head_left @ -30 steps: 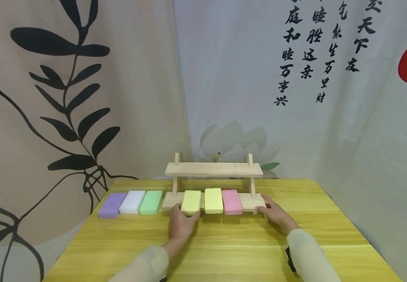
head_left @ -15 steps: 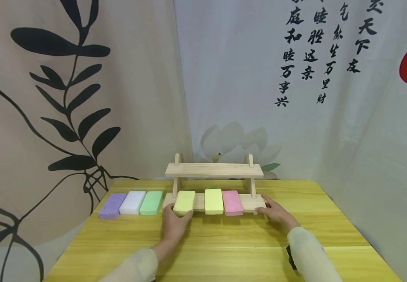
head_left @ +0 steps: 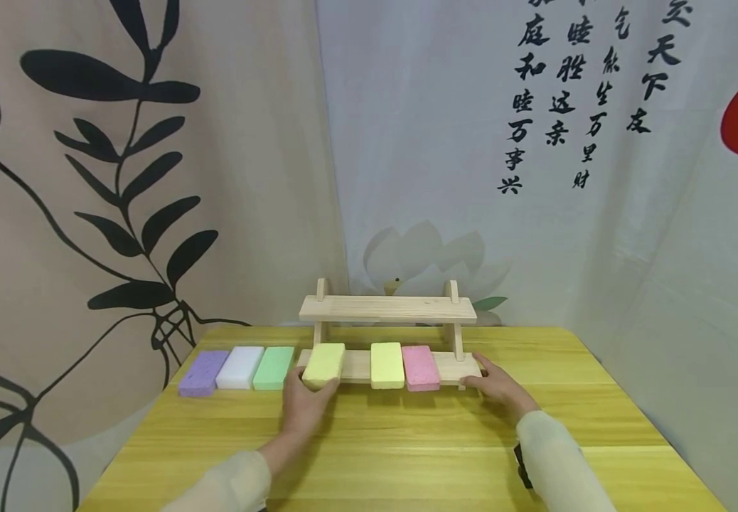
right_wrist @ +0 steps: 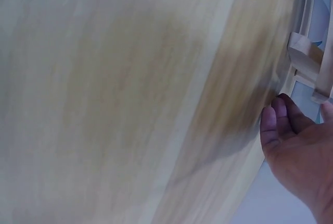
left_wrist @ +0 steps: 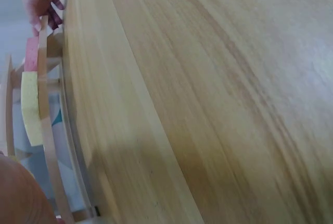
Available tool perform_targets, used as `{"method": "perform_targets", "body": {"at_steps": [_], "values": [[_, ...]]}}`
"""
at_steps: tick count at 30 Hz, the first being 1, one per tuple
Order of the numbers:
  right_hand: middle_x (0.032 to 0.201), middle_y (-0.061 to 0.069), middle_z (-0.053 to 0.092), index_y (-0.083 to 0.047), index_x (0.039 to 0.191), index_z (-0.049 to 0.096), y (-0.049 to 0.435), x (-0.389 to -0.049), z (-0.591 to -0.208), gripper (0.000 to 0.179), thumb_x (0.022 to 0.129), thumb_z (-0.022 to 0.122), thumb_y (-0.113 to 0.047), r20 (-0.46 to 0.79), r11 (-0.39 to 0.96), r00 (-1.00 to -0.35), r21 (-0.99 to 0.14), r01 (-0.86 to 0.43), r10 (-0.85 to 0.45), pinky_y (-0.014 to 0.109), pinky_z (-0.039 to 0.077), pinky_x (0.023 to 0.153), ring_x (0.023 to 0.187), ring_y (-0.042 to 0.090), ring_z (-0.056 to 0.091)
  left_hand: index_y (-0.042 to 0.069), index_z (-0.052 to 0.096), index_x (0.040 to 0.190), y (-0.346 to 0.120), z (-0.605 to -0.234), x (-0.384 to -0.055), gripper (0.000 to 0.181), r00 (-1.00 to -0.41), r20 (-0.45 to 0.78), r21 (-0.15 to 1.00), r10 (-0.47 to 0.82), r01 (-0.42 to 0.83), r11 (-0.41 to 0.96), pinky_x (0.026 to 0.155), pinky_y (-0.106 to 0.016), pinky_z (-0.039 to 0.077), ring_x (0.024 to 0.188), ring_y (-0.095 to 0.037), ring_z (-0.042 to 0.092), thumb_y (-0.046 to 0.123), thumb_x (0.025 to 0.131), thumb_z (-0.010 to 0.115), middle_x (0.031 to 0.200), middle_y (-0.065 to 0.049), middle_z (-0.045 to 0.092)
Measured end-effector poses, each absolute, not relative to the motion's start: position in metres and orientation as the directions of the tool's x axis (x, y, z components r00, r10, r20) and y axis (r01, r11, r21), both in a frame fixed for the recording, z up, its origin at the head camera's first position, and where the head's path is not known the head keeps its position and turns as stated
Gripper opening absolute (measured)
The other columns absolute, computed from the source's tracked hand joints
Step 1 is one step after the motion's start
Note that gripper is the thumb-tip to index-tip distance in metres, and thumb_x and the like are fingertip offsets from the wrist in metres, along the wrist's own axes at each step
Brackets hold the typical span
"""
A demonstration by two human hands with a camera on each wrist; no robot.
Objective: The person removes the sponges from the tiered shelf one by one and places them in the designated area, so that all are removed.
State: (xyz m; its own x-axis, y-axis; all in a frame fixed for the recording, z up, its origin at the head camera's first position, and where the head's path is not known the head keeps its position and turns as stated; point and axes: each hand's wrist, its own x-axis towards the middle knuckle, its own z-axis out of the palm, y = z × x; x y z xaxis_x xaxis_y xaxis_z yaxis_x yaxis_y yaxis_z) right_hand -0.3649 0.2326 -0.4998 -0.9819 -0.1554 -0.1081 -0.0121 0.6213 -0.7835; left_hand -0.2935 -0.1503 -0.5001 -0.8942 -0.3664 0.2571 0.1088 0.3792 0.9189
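Note:
In the head view my left hand (head_left: 305, 405) pinches a yellow sponge (head_left: 324, 363) between thumb and fingers, over the left end of the lower board of a two-tier wooden shelf (head_left: 388, 307). A second yellow sponge (head_left: 387, 365) and a pink sponge (head_left: 421, 368) lie side by side on that lower board. At the board's right end my right hand (head_left: 503, 391) grips the shelf, thumb at the front corner. The right wrist view shows the fingers of this right hand (right_wrist: 296, 146) curled beside the shelf; the left wrist view shows only part of my left hand (left_wrist: 21, 193).
Left of the shelf, a purple sponge (head_left: 205, 373), a white sponge (head_left: 240, 368) and a green sponge (head_left: 274, 368) lie in a row on the wooden table (head_left: 420, 455). Behind the table hangs a printed curtain (head_left: 420, 142). The shelf's upper tier overhangs the back of the lower board.
My left hand has slid the yellow sponge leftward along the lower board, widening the gap to the second yellow sponge. My right hand has stayed at the shelf's right end.

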Motion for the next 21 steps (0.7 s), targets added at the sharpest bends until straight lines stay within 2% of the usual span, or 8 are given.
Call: {"method": "perform_targets", "body": {"at_steps": [7, 16, 21], "values": [[0.144, 0.041, 0.035, -0.001, 0.157, 0.012, 0.231, -0.366, -0.501, 0.089, 0.093, 0.068, -0.026, -0.127, 0.567, -0.979, -0.824, 0.016, -0.158, 0.059, 0.038, 0.104, 0.129, 0.049, 0.044, -0.012, 0.041, 0.13, -0.16, -0.495, -0.288, 0.072, -0.886, 0.271, 0.916, -0.375, 0.118, 0.384, 0.094, -0.05, 0.043, 0.11, -0.036, 0.049, 0.021, 0.08, 0.081, 0.122, -0.025, 0.048], [0.146, 0.041, 0.032, -0.002, 0.158, 0.012, 0.231, -0.367, -0.501, 0.09, 0.093, 0.068, -0.029, -0.136, 0.579, -0.98, -0.815, 0.026, -0.147, 0.06, 0.035, 0.106, 0.132, 0.051, 0.039, -0.01, 0.038, 0.133, -0.18, -0.491, -0.282, 0.072, -0.909, 0.221, 0.927, -0.353, 0.082, 0.367, 0.096, -0.048, 0.042, 0.114, -0.037, 0.047, 0.022, 0.084, 0.079, 0.126, -0.024, 0.046], [0.146, 0.041, 0.032, -0.002, 0.158, 0.011, 0.231, -0.364, -0.499, 0.089, 0.093, 0.067, -0.028, -0.141, 0.566, -0.977, -0.824, 0.027, -0.159, 0.06, 0.036, 0.105, 0.131, 0.05, 0.041, -0.01, 0.038, 0.134, -0.194, -0.493, -0.274, 0.072, -0.912, 0.213, 0.917, -0.35, 0.063, 0.393, 0.1, -0.052, 0.04, 0.117, -0.038, 0.046, 0.022, 0.084, 0.079, 0.128, -0.025, 0.046]]}}
